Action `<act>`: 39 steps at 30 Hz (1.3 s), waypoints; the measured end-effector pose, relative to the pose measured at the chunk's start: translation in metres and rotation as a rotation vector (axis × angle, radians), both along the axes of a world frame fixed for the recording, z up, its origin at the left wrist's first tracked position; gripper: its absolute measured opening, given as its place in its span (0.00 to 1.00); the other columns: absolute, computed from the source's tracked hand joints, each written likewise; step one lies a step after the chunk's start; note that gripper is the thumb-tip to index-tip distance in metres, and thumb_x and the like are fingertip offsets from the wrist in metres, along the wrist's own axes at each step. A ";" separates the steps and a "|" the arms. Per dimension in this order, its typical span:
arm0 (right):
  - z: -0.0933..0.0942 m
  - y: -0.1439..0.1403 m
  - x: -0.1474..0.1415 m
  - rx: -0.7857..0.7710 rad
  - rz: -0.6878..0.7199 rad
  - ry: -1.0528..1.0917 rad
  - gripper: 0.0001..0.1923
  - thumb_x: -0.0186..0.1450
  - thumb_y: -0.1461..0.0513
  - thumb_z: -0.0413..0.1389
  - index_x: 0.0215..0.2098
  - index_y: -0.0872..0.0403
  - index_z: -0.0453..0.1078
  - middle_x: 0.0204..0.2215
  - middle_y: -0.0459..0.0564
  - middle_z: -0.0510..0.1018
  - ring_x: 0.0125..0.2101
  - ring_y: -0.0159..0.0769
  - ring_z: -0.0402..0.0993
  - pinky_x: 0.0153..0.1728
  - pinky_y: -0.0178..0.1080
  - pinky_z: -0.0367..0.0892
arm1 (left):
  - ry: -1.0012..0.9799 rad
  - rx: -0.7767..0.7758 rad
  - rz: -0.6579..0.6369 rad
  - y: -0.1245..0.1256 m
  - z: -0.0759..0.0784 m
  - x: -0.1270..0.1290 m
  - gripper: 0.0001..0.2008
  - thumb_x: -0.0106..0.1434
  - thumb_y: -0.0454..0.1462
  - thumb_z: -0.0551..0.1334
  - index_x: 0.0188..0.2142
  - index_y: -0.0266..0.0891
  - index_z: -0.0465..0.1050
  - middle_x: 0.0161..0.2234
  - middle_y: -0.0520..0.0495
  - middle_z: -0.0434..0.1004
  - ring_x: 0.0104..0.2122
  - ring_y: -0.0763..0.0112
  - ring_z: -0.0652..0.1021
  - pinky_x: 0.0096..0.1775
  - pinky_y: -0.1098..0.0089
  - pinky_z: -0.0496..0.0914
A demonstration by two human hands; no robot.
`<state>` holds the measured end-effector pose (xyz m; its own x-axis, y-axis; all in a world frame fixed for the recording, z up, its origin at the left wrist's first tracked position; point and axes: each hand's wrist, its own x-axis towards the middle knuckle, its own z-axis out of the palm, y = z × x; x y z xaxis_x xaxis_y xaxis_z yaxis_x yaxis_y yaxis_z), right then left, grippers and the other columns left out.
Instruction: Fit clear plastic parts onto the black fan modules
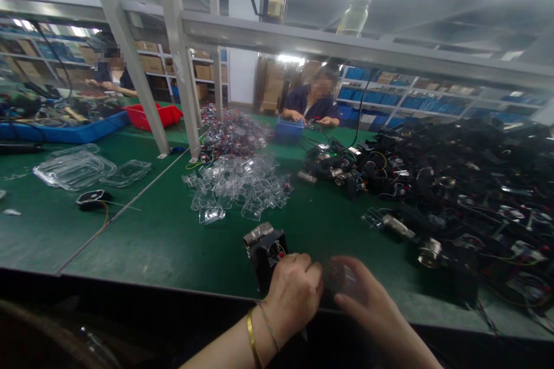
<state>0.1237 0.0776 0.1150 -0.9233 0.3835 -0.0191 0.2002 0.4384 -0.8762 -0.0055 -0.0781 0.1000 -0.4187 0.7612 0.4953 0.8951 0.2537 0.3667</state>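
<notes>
Head view: left hand (294,291) closed around a black device (265,251) with a metal fitting on top, held at the near edge of the green surface (173,242). Right hand (367,305) curled around a small clear plastic cover (341,278), just beside the left hand. Heap of clear plastic covers (240,184) lay farther back at centre; large pile of black wired devices (454,184) at right. Two other people sat at the far side, behind a blue bin (289,128) and a red bin (153,115)
</notes>
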 end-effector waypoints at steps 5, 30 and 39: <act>-0.001 0.002 0.000 0.027 0.024 -0.018 0.30 0.62 0.47 0.62 0.56 0.50 0.61 0.51 0.56 0.76 0.50 0.50 0.76 0.52 0.46 0.71 | 0.021 -0.040 -0.030 -0.001 0.004 -0.003 0.05 0.60 0.31 0.62 0.30 0.41 0.69 0.29 0.49 0.72 0.31 0.62 0.74 0.34 0.65 0.71; -0.010 0.007 0.002 0.108 0.064 -0.004 0.30 0.62 0.47 0.63 0.57 0.49 0.63 0.52 0.56 0.75 0.51 0.52 0.75 0.56 0.49 0.69 | -0.039 -0.094 -0.036 -0.001 0.010 -0.004 0.04 0.62 0.34 0.61 0.29 0.39 0.71 0.29 0.47 0.72 0.31 0.63 0.75 0.34 0.66 0.71; -0.004 0.004 0.003 0.117 0.062 -0.026 0.30 0.61 0.46 0.63 0.56 0.49 0.66 0.50 0.55 0.78 0.49 0.54 0.77 0.54 0.50 0.71 | -0.055 -0.096 -0.047 -0.001 0.010 -0.004 0.03 0.62 0.32 0.60 0.32 0.38 0.70 0.30 0.45 0.73 0.32 0.62 0.76 0.36 0.65 0.72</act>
<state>0.1266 0.0818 0.1107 -0.9452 0.3264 -0.0016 0.1912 0.5497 -0.8132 -0.0095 -0.0787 0.1096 -0.4056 0.8235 0.3967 0.8861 0.2477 0.3917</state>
